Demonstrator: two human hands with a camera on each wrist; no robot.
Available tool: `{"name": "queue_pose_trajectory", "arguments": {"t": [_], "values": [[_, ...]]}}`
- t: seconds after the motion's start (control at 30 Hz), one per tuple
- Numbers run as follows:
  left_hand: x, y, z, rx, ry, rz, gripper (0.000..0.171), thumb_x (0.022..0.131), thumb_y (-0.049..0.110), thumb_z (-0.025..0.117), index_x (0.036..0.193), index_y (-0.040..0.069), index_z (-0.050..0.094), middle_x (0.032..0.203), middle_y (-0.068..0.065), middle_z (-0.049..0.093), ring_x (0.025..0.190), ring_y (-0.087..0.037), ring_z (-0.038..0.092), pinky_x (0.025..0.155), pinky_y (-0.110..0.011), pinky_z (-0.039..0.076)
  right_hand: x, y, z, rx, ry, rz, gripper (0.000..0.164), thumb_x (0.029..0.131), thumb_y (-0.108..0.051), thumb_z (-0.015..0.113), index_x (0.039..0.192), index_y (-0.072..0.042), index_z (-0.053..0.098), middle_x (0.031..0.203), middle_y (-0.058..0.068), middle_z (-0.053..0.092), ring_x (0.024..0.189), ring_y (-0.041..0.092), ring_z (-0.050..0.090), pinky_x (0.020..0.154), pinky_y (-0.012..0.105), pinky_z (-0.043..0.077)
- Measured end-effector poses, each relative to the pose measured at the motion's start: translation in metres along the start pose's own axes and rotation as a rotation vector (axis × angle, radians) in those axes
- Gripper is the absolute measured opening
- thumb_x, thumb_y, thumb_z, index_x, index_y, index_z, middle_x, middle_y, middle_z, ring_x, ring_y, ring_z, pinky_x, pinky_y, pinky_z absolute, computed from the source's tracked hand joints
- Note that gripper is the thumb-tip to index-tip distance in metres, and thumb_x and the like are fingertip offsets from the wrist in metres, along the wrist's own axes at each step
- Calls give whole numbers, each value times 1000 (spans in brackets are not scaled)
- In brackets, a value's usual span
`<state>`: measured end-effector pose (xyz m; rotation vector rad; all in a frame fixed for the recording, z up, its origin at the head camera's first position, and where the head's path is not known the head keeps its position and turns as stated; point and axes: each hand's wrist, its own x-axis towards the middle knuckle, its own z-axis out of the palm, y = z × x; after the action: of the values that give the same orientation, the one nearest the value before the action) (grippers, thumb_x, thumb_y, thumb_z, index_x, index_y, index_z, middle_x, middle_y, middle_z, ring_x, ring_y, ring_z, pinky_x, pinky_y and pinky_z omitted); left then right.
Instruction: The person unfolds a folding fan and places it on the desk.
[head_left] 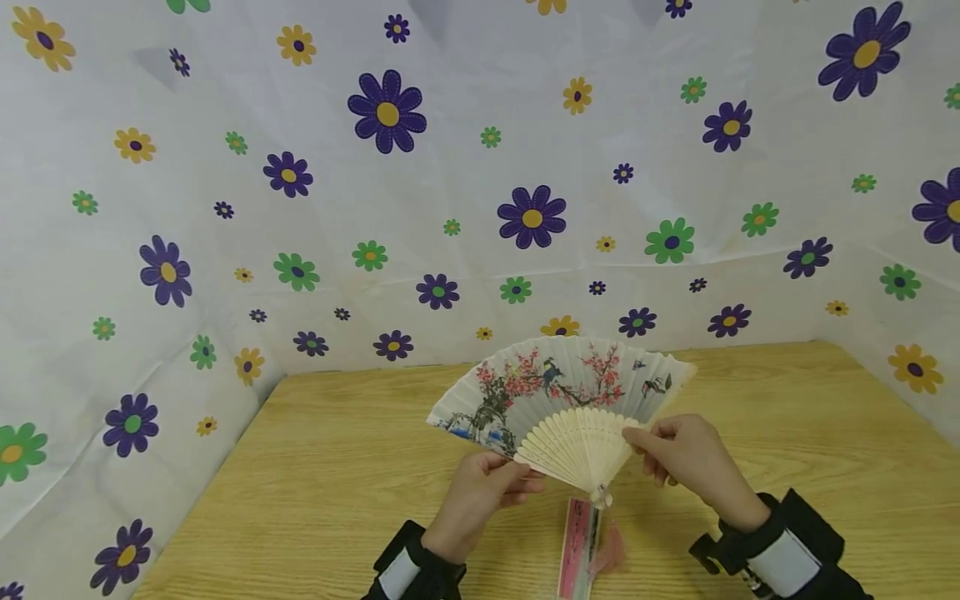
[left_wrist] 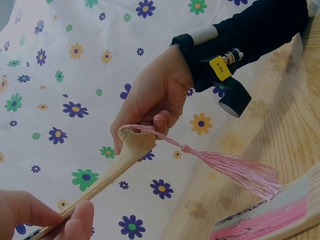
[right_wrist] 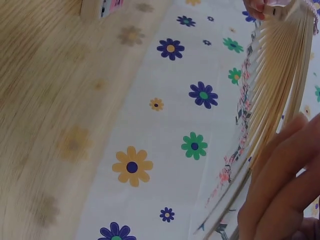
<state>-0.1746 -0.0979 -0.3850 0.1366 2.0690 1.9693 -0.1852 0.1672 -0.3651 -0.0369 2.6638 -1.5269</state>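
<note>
A folding fan (head_left: 558, 379) is spread wide, its white leaf painted with red blossoms and birds over pale wooden ribs. My left hand (head_left: 483, 492) pinches the outer rib on the left side between thumb and fingers. On the other side, my right hand (head_left: 693, 460) grips the right outer rib with its thumb in front. The ribs meet at the pivot low between the hands. From the pivot end hangs a pink tassel (left_wrist: 235, 170) on a looped cord. Below the fan lies a narrow pink and white box (head_left: 577, 537) with dark writing on it.
The wood-grain table (head_left: 337, 467) stretches out on both sides of the hands. A white cloth (head_left: 465, 167) printed with purple, green and yellow flowers stands behind and along the sides. Black straps with camera mounts (head_left: 787, 550) sit on both wrists.
</note>
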Motion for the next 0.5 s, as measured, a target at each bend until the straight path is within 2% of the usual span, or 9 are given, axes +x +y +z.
{"name": "queue_pose_trajectory", "arguments": {"t": [0.17, 0.23, 0.4, 0.5], "values": [[0, -1, -2, -36, 2, 6, 33, 104, 12, 54, 120, -14, 66, 102, -11, 80, 79, 2, 70, 73, -15, 56, 1, -1, 1, 81, 16, 16, 38, 101, -27, 65, 70, -5, 67, 57, -4, 60, 50, 10, 55, 50, 24, 48], [-1, 0, -2, -47, 4, 14, 33, 104, 12, 54, 121, -15, 65, 104, -13, 79, 84, 0, 72, 77, -18, 58, 1, -2, 1, 118, 14, 26, 38, 102, -26, 64, 69, -6, 67, 57, -5, 59, 50, 8, 54, 50, 22, 48], [-2, 1, -4, -76, 17, 35, 32, 104, 9, 53, 121, -16, 64, 105, -15, 79, 97, -8, 76, 85, -21, 61, -1, 1, 2, 198, -6, 51, 37, 102, -24, 62, 69, -9, 65, 57, -7, 57, 51, 6, 53, 51, 20, 47], [-3, 2, -5, -93, 23, 37, 31, 104, 8, 53, 120, -17, 63, 104, -12, 79, 97, -8, 76, 83, -20, 61, -2, 3, 1, 240, -30, 67, 38, 103, -24, 61, 68, -11, 65, 57, -8, 57, 51, 5, 53, 52, 20, 46]]}}
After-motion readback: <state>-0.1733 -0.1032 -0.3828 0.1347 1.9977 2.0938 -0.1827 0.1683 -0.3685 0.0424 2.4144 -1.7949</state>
